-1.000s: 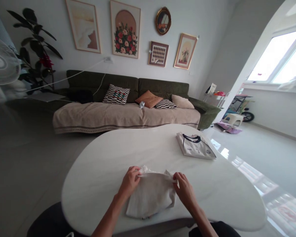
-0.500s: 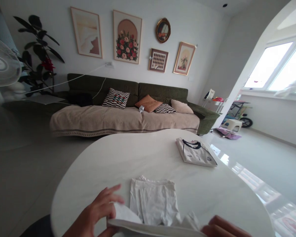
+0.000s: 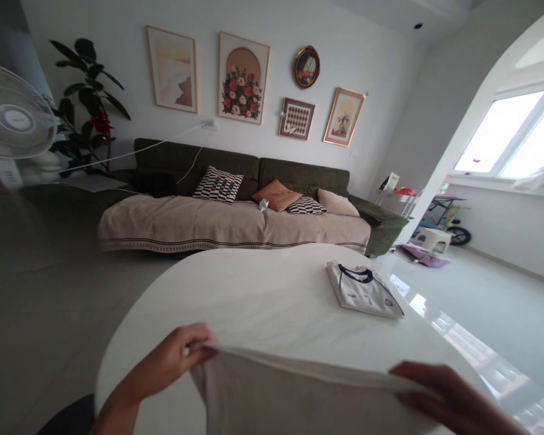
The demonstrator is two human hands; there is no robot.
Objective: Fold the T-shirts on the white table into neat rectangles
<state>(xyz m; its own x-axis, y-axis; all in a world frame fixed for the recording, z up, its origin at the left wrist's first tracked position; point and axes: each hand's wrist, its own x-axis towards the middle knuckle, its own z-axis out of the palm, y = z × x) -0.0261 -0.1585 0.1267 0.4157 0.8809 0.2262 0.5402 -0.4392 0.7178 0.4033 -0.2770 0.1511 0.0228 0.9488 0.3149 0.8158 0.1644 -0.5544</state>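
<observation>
A white garment [image 3: 299,396] is stretched between my two hands over the near side of the table, its lower part cut off by the picture's bottom edge. My left hand [image 3: 181,353] pinches its upper left corner. At the right end of the same edge, my right hand [image 3: 428,386] grips the cloth, slightly blurred. The raised edge runs almost straight from hand to hand. Farther back on the right lies a folded white shirt [image 3: 365,293] with a dark collar, apart from both hands.
The round white table [image 3: 199,296] fills the foreground. Behind it stands a green sofa [image 3: 299,172] with a beige cover and several cushions. A fan [image 3: 16,118] is at the far left. Glossy floor [image 3: 494,302] extends to the right.
Both hands have lifted the white cloth's edge and drawn it taut. My left hand's fingers have closed on the corner. The cloth now hides the white garment that lay flat on the table.
</observation>
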